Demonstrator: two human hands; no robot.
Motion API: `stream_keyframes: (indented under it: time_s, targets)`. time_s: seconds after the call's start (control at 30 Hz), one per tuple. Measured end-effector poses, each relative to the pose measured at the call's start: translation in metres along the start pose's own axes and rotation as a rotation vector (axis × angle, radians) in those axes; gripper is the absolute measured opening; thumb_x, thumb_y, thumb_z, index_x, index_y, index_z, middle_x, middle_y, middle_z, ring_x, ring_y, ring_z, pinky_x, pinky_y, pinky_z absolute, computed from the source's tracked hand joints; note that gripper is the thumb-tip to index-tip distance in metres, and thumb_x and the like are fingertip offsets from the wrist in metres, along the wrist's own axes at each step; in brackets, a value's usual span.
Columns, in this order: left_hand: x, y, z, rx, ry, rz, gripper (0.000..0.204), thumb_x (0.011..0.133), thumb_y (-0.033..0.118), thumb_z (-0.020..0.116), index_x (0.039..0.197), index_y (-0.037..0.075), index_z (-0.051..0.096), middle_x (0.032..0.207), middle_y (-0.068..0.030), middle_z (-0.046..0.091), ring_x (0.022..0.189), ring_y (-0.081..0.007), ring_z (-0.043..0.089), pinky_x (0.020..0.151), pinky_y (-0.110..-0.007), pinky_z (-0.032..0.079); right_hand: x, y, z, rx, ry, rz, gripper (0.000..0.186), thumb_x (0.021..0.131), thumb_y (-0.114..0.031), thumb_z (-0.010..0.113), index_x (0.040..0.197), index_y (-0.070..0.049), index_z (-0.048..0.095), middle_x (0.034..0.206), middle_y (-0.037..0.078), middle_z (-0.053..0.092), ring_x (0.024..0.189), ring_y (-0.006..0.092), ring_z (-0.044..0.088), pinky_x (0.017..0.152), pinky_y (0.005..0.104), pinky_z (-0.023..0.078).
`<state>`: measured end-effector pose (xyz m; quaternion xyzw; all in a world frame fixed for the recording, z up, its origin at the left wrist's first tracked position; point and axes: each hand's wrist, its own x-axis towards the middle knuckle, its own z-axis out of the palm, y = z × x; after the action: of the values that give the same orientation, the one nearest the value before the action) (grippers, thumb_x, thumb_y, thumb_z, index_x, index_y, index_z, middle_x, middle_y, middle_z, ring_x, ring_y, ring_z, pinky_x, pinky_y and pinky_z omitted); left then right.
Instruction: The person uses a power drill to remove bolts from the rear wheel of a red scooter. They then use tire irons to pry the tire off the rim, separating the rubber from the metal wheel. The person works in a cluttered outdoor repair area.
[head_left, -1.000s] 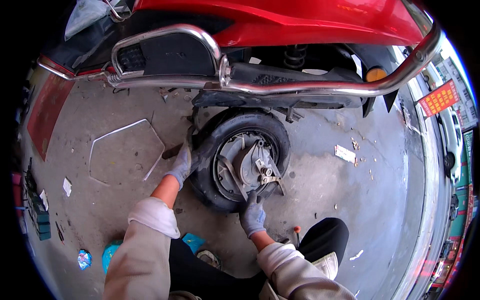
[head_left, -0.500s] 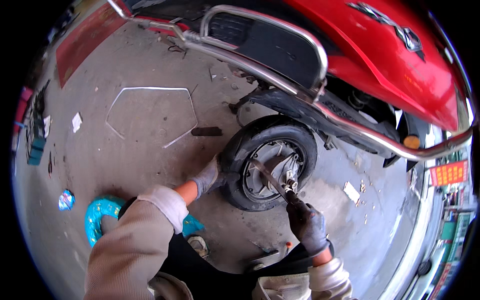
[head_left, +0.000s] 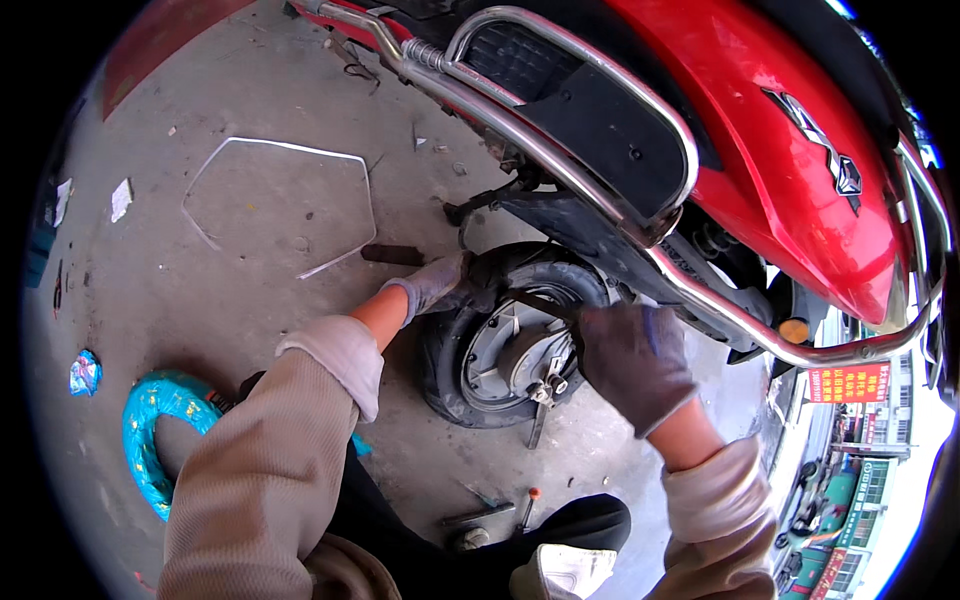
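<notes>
A black tyre with a silver hub lies beneath the red scooter and its chrome bars. My left hand, in a grey glove, grips the tyre's upper left, with fingertips partly hidden against the dark rubber. My right hand, also gloved, is closed on a metal lever that reaches over the upper part of the wheel rim. A second flat lever sticks out from the hub's lower edge.
A blue wrapped ring lies at lower left on the concrete, with a white strap loop and a dark bar beyond. Small tools lie near my knee. A red sign and parked vehicles are at right.
My right hand has risen with the lever from the wheel's bottom to its upper right. My left hand has shifted toward the tyre's top. The view has turned, swinging the scooter diagonally.
</notes>
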<state>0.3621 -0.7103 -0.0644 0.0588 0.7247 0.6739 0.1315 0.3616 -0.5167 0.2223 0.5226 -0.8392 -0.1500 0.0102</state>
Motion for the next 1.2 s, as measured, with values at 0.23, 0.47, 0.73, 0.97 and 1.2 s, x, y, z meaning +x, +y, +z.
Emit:
stream_keyframes:
  time_s: [0.23,0.47,0.73,0.97,1.2]
  targets:
    - [0.020,-0.007,-0.005,-1.063,0.171,-0.226,0.022,0.091,0.012,0.056,0.110,0.004,0.062,0.099,-0.0032,0.066,0.084,-0.0144,0.059,0.080,-0.031,0.049,-0.053,-0.003,0.056,0.105,-0.187,0.307,0.021,0.087,-0.019,0.053,0.106,-0.015,0.063,0.065,0.016,0.060,0.056,0.0362,0.064,0.047,0.0471,0.049]
    - [-0.021,0.013,-0.026,-0.687,0.063,-0.139,0.027,0.095,0.018,0.050,0.116,0.005,0.060,0.110,-0.0081,0.064,0.093,-0.0169,0.060,0.088,-0.031,0.048,-0.074,-0.030,0.125,0.176,0.088,0.361,0.033,0.090,-0.017,0.051,0.121,-0.011,0.055,0.074,0.014,0.061,0.056,0.0352,0.061,0.049,0.0465,0.049]
    - [-0.001,0.039,0.027,-0.382,0.286,-0.094,0.040,0.097,0.028,0.045,0.131,0.006,0.045,0.130,-0.0091,0.048,0.116,-0.0229,0.045,0.102,-0.034,0.036,-0.113,-0.087,0.280,0.737,0.482,0.892,0.061,0.092,-0.020,0.056,0.143,0.000,0.030,0.118,0.025,0.059,0.098,0.0398,0.061,0.078,0.0456,0.049]
    - [-0.023,0.037,0.068,-0.207,0.503,-0.081,0.056,0.099,0.040,0.039,0.142,0.005,0.032,0.145,-0.0102,0.036,0.134,-0.0273,0.034,0.113,-0.036,0.027,-0.085,-0.173,0.341,1.113,0.307,1.172,0.057,0.096,-0.026,0.049,0.144,0.001,0.031,0.141,0.018,0.044,0.121,0.0322,0.050,0.102,0.0374,0.039]
    - [-0.085,-0.025,0.070,-0.555,0.465,-0.046,0.059,0.084,0.027,0.050,0.136,0.002,0.040,0.134,-0.0107,0.049,0.124,-0.0218,0.045,0.107,-0.035,0.035,-0.095,-0.129,0.202,1.255,0.542,0.639,0.045,0.095,-0.004,0.049,0.139,0.004,0.037,0.125,0.017,0.056,0.113,0.0164,0.053,0.099,0.0283,0.038]
